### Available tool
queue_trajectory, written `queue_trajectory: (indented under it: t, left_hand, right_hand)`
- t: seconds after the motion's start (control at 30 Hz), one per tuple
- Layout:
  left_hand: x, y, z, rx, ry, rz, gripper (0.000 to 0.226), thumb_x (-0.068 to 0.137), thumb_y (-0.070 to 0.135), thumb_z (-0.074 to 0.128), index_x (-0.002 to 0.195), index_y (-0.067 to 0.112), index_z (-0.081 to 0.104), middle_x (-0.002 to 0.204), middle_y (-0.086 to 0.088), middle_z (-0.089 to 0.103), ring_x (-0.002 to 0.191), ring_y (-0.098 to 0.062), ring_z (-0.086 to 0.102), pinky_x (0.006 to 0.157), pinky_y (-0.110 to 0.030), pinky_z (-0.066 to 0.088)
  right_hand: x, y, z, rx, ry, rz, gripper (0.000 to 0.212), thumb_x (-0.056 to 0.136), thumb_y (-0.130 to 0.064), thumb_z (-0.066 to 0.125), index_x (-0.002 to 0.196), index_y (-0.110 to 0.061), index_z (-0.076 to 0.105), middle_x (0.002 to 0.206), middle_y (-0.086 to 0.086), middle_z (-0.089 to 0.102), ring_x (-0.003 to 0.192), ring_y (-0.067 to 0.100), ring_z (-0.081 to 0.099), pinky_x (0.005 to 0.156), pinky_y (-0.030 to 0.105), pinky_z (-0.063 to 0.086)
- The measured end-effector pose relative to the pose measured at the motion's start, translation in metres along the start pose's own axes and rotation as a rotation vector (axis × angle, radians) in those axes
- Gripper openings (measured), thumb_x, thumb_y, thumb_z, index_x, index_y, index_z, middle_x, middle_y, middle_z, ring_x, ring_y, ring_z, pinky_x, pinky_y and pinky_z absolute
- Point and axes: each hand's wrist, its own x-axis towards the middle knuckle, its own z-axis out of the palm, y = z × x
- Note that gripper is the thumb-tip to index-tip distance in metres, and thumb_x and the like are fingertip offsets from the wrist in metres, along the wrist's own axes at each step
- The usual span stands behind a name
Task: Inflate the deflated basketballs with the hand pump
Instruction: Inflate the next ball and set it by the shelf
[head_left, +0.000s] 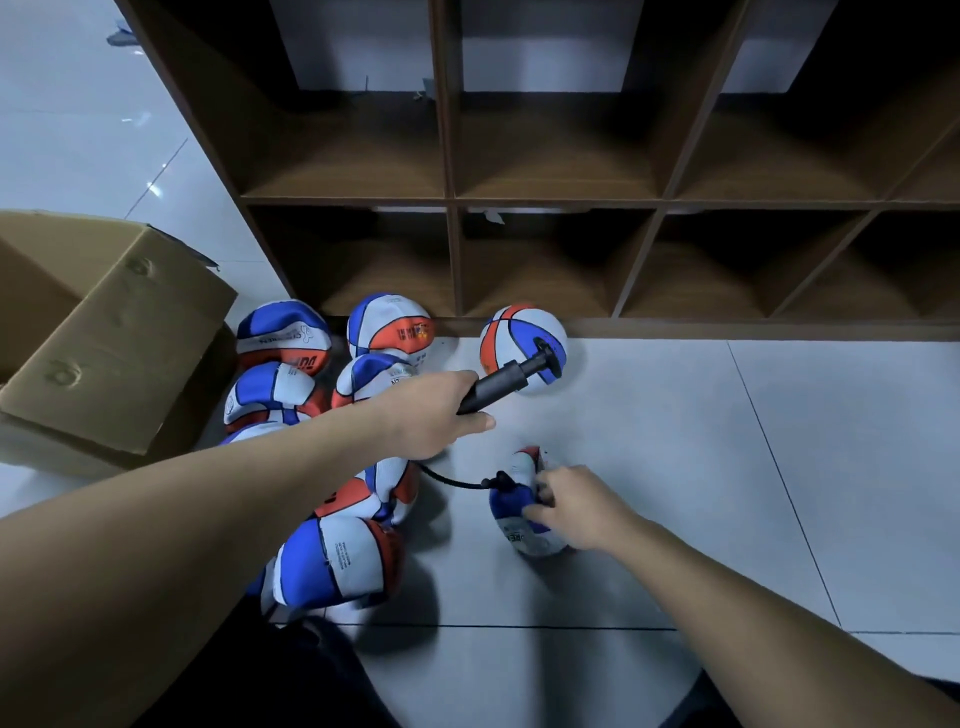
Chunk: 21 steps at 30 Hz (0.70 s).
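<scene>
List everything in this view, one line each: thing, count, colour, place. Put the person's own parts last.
Flat basketballs: about seven, blue, white and orange, piled on the floor left of centre.
Round basketball: one, same colours, against the shelf base.
Ball being pumped: one, same colours, limp, on the floor at centre.
Hand pump: one, black, with its hose running to the limp ball.
Cardboard box: one, brown, far left.
Shelf unit: one, brown wood, open compartments, across the top.
Floor: pale tiles.
Left hand: grips the pump.
Right hand: holds the limp ball.

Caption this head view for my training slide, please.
Left hand grips the hand pump, its hose in the deflated basketball the right hand holds.
</scene>
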Motion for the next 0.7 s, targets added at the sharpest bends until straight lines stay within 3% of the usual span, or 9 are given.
queue_trajectory:
  t: [0.1,0.27,0.4,0.53,0.7]
  left_hand:
    - [0.0,-0.003,-0.001,0.084,-0.034,0.013,0.034,0.104,0.05,0.062,0.086,0.028,0.043,0.081,-0.001,0.057,0.074,-0.02,0.056,0.062,-0.035,0.038]
    - [0.002,-0.004,-0.004,0.119,-0.021,0.031,0.033,0.103,0.05,0.062,0.085,0.029,0.045,0.082,-0.001,0.059,0.074,-0.02,0.057,0.061,-0.034,0.037]
    - [0.001,-0.001,-0.004,0.119,-0.004,0.046,0.032,0.103,0.052,0.062,0.088,0.027,0.049,0.081,-0.002,0.06,0.072,-0.021,0.058,0.06,-0.034,0.038]
    - [0.002,0.005,-0.007,0.12,0.003,0.054,0.033,0.103,0.053,0.062,0.084,0.03,0.046,0.078,-0.001,0.058,0.068,-0.019,0.055,0.058,-0.033,0.037]
    - [0.0,0.008,-0.007,0.145,-0.006,0.072,0.032,0.103,0.052,0.062,0.083,0.032,0.046,0.077,0.001,0.058,0.067,-0.016,0.055,0.058,-0.031,0.037]
  right_hand:
    - [-0.002,0.016,0.024,0.119,-0.118,0.05,0.037,0.083,-0.05,0.081,0.079,-0.019,0.061,0.069,-0.008,0.059,0.066,0.014,0.053,0.062,0.028,0.041]
    - [-0.004,0.017,0.004,0.265,-0.041,0.037,0.039,0.087,-0.042,0.08,0.071,-0.013,0.059,0.058,-0.007,0.061,0.058,0.011,0.048,0.063,0.034,0.039]
    - [-0.007,0.016,-0.036,0.391,0.101,0.097,0.016,0.09,-0.033,0.082,0.095,-0.018,0.079,0.089,-0.005,0.081,0.084,0.012,0.074,0.082,0.03,0.056]
    - [-0.022,-0.004,-0.074,0.692,0.215,0.081,0.019,0.102,-0.035,0.07,0.101,-0.019,0.08,0.094,-0.001,0.082,0.093,0.021,0.079,0.088,0.038,0.064]
    - [-0.047,-0.039,-0.101,1.028,0.19,-0.031,0.034,0.114,-0.036,0.047,0.124,-0.013,0.07,0.106,0.015,0.078,0.096,0.033,0.078,0.086,0.049,0.065]
